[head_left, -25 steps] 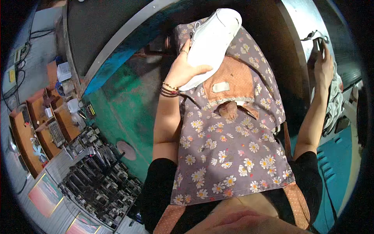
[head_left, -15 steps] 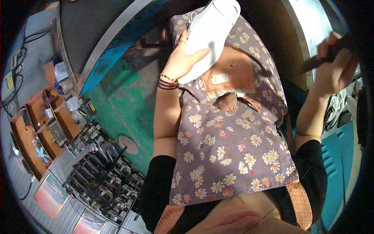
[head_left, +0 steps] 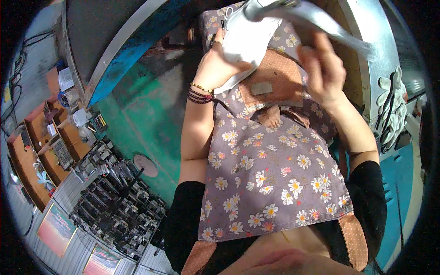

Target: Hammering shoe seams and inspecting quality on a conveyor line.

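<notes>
A white shoe [head_left: 245, 39] rests on my lap at the top of the view, its laces by the left edge. Around its near end is my left hand [head_left: 217, 68], closed, with the thumb lying across the white surface. My right hand [head_left: 325, 73] is blurred, its fingers curled about a hammer-like tool [head_left: 316, 17] with a dark handle. The tool smears into a silvery streak over the far end of the shoe, hiding part of it. Whether it touches the shoe I cannot tell.
A flowered apron [head_left: 270, 183] covers my lap. Grey-white gloves [head_left: 392, 107] lie to the right beside a blue-green machine panel [head_left: 398, 197]. A curved blue metal edge [head_left: 119, 55] stands at left. Beyond it are a green floor [head_left: 137, 105], a brown divided box [head_left: 30, 165] and stacked dark metal parts [head_left: 119, 201].
My right hand has swung left from the far right side toward the shoe, bringing the tool over it. My left hand keeps hold of the shoe, barely shifted.
</notes>
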Demonstrator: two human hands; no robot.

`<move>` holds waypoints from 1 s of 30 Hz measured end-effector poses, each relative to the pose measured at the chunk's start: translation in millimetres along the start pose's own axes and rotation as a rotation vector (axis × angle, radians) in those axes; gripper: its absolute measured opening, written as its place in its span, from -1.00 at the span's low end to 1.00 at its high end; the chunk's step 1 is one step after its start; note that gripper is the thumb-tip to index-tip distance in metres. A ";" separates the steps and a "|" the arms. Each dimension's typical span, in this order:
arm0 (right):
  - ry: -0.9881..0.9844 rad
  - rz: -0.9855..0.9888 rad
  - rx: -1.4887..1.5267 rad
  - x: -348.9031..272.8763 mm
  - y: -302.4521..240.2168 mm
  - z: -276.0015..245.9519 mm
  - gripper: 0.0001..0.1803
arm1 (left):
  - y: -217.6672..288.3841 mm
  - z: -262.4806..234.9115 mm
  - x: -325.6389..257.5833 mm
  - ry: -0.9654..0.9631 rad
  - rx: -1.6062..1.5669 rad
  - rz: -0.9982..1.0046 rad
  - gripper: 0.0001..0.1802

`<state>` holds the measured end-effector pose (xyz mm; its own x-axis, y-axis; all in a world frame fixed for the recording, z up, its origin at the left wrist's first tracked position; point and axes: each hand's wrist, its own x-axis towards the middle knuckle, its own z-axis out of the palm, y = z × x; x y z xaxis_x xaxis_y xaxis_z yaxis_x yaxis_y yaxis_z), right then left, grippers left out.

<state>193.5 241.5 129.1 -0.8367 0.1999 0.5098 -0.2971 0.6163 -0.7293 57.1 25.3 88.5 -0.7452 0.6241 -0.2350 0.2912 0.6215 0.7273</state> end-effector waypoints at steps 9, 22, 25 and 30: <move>0.005 0.009 0.130 9.5 -14.7 0.3 -0.65 | -8.8 8.6 4.4 -0.042 -0.157 0.017 0.34; -0.521 -0.005 -0.033 -4.8 -10.1 -1.3 -0.63 | -18.9 24.0 -6.9 -0.038 0.106 0.057 0.24; -0.600 0.031 -0.114 12.4 -14.0 -14.1 -0.58 | 30.7 -0.3 -14.4 -0.009 0.118 -0.047 0.27; -0.015 -0.016 0.172 38.6 -25.0 -10.6 -0.64 | 44.1 4.9 -25.6 0.054 0.328 -0.110 0.20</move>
<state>173.6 241.9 171.8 -0.8374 0.1790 0.5164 -0.3841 0.4793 -0.7891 91.9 39.1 123.5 -0.8109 0.5245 -0.2594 0.3784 0.8082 0.4512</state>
